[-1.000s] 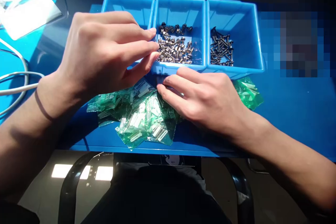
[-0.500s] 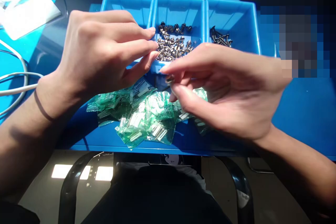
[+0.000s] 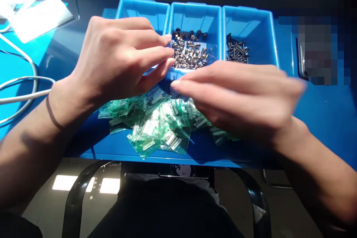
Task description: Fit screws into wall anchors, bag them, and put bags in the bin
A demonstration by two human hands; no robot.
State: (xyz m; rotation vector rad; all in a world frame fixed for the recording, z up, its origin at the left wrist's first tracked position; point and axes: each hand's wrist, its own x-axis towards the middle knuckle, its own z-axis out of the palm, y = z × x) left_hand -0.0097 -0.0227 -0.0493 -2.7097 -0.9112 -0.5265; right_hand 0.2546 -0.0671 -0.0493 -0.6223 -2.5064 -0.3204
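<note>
My left hand (image 3: pixel 119 59) hovers with fingers stretched to the right, its tips at the front left corner of the middle blue bin (image 3: pixel 195 8). That bin holds several silver screws (image 3: pixel 189 55). My right hand (image 3: pixel 240 96) is blurred, fingers together and pointing left, above a heap of green plastic packets (image 3: pixel 156 126) on the blue table (image 3: pixel 320 119). The fingertips of both hands nearly meet in front of the bin. What either hand holds is hidden.
The left blue bin (image 3: pixel 139 9) is mostly hidden behind my left hand. The right blue bin (image 3: pixel 251 13) holds dark screws (image 3: pixel 237 52). White cables (image 3: pixel 22 81) and a white flat object (image 3: pixel 39 15) lie at the far left. The table's front edge (image 3: pixel 111 154) is close; a black chair frame (image 3: pixel 78 193) shows below.
My right hand rose from the packets, pinched a small dark piece, then flattened and moved left, now blurred. The left hand stayed at the middle bin. The view shifted slightly.
</note>
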